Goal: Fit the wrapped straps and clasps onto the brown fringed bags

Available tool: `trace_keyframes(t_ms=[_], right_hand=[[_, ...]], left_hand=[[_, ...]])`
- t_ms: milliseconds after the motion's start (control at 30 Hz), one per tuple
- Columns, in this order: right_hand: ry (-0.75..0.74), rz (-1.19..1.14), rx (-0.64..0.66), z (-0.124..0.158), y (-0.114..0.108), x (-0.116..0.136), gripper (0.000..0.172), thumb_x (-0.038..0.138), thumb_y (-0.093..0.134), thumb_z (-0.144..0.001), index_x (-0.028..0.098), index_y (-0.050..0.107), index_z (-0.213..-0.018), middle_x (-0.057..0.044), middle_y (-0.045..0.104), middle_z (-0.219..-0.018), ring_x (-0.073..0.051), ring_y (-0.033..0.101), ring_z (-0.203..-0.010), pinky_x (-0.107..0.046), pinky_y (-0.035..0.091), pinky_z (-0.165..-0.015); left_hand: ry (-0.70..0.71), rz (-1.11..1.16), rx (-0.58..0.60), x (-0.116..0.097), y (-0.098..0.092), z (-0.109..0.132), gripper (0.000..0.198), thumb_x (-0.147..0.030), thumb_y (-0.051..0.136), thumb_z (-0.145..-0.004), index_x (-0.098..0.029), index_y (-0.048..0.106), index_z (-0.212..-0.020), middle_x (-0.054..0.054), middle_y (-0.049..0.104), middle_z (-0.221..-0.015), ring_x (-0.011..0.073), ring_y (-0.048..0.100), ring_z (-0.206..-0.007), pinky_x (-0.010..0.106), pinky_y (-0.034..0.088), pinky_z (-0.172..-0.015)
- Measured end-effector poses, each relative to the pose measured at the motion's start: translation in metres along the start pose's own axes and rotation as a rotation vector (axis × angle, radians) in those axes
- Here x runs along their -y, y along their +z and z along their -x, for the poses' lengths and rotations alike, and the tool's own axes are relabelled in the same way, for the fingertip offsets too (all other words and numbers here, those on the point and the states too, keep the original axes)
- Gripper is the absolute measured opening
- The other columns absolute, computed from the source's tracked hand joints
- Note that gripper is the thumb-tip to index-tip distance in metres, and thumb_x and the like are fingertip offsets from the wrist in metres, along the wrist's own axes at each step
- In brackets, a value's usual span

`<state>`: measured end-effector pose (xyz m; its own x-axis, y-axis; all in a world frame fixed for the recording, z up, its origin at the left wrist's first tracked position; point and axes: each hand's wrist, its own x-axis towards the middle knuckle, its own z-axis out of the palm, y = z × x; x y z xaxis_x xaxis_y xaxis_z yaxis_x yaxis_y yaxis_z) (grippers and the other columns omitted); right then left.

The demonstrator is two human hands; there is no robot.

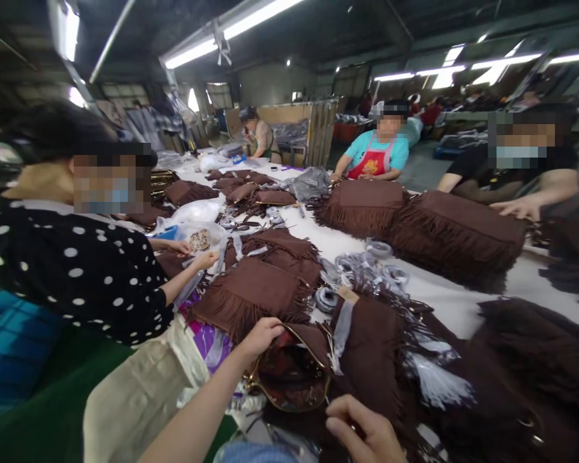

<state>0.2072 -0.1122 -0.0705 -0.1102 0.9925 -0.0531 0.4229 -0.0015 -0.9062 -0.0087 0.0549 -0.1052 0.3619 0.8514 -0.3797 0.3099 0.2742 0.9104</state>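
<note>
A brown bag sits open between two hands

The open bag [294, 376] is at the near side of the white table [448, 286], between the person's two hands. Its mouth gapes wide, with a gold zip around the edge and a dark red patterned inside. The left hand [265, 335] pinches the top edge of the bag, its thumb and fingers closed on it. The right hand [364, 429] is just beside the lower right edge. Its fingers are bent, with the thumb and first finger a little apart. A thin white bit shows at the fingertips, but I cannot tell if they hold it.

Just past the left hand lies a flat bag [255, 289] with long fringe. On the other side is a fringed bag [371, 347] with a tan tag [347, 294] at its top. Near the tag is a gray roll [326, 299]. White strings [439, 379] lie farther right.

At the left, a co-worker in a dotted top [91, 270] has both hands by a clear bag of small bits [200, 240]. Across the table stands a person in a red apron [369, 164].
</note>
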Motion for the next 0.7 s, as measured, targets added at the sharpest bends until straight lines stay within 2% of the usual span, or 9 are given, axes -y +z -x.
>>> trace_keyframes(t_ms=[67,133,233,300,333,433,533,633,700], right_hand=[[0.063,-0.084,0.056,-0.014,0.016,0.001,0.018,0.03,0.056,-0.081,0.021,0.059,-0.066,0.003,0.058,-0.059,-0.014,0.056,-0.06,-0.02,0.043,-0.057],[0.094,-0.193,0.114,-0.027,0.029,0.001,0.017,0.03,0.056,-0.078,0.021,0.056,-0.063,0.003,0.057,-0.061,-0.013,0.053,-0.059,-0.022,0.041,-0.057],[0.136,-0.328,0.197,-0.045,0.045,-0.001,0.018,0.034,0.058,-0.072,0.019,0.057,-0.063,-0.006,0.066,-0.095,-0.012,0.052,-0.055,-0.025,0.042,-0.057],[0.149,-0.346,0.231,-0.055,0.053,-0.004,0.018,0.035,0.06,-0.069,0.019,0.059,-0.062,-0.012,0.062,-0.119,-0.013,0.057,-0.06,-0.027,0.044,-0.059],[0.151,-0.338,0.243,-0.059,0.056,-0.007,0.017,0.035,0.061,-0.068,0.019,0.06,-0.062,-0.012,0.061,-0.121,-0.015,0.059,-0.065,-0.027,0.044,-0.059],[0.194,-0.32,0.212,-0.067,0.062,-0.02,0.019,0.036,0.061,-0.067,0.02,0.057,-0.058,-0.008,0.069,-0.095,-0.016,0.06,-0.061,-0.027,0.043,-0.056],[0.272,-0.34,0.108,-0.07,0.059,-0.037,0.025,0.043,0.062,-0.068,0.022,0.054,-0.059,0.002,0.058,-0.056,-0.012,0.046,-0.042,-0.025,0.037,-0.047],[0.282,-0.36,0.045,-0.072,0.052,-0.043,0.029,0.048,0.063,-0.069,0.021,0.055,-0.062,0.006,0.049,-0.046,-0.011,0.043,-0.042,-0.024,0.034,-0.045],[0.293,-0.368,0.014,-0.073,0.05,-0.039,0.031,0.05,0.064,-0.068,0.021,0.056,-0.063,0.006,0.05,-0.047,-0.011,0.044,-0.044,-0.023,0.035,-0.046]], left_hand=[[-0.016,0.025,0.02,0.004,0.002,-0.002,0.031,-0.046,0.06,-0.065,-0.015,0.056,-0.068,-0.005,0.05,-0.058,0.011,0.045,-0.056,0.024,0.036,-0.058],[-0.034,0.045,0.049,0.005,0.002,-0.004,0.032,-0.046,0.061,-0.064,-0.015,0.057,-0.069,-0.004,0.051,-0.059,0.0106,0.044,-0.055,0.024,0.036,-0.058],[-0.062,0.068,0.112,0.005,-0.001,-0.006,0.03,-0.043,0.063,-0.063,-0.014,0.06,-0.069,-0.004,0.053,-0.059,0.0105,0.045,-0.055,0.024,0.036,-0.057],[-0.075,0.073,0.161,0.003,-0.004,-0.007,0.027,-0.039,0.064,-0.062,-0.013,0.062,-0.069,-0.003,0.055,-0.06,0.011,0.046,-0.056,0.024,0.038,-0.058],[-0.078,0.071,0.183,0.002,-0.005,-0.007,0.025,-0.037,0.064,-0.062,-0.013,0.063,-0.07,-0.003,0.056,-0.06,0.0113,0.047,-0.056,0.024,0.038,-0.058],[-0.065,0.046,0.213,0.002,-0.009,-0.008,0.02,-0.027,0.063,-0.062,-0.012,0.067,-0.074,-0.003,0.058,-0.062,0.0116,0.049,-0.058,0.024,0.039,-0.061],[-0.025,-0.006,0.206,0.003,-0.013,-0.003,0.021,-0.019,0.058,-0.065,-0.013,0.07,-0.082,-0.002,0.062,-0.068,0.0129,0.053,-0.066,0.024,0.041,-0.068],[0.139,-0.252,0.159,0.004,-0.012,0.015,0.029,-0.014,0.051,-0.073,-0.016,0.069,-0.095,0.001,0.067,-0.086,0.0164,0.058,-0.083,0.027,0.045,-0.08],[0.324,-0.476,0.017,0.006,-0.006,0.036,0.04,-0.013,0.05,-0.076,-0.017,0.062,-0.114,0.006,0.064,-0.108,0.02,0.056,-0.101,0.033,0.043,-0.093]])
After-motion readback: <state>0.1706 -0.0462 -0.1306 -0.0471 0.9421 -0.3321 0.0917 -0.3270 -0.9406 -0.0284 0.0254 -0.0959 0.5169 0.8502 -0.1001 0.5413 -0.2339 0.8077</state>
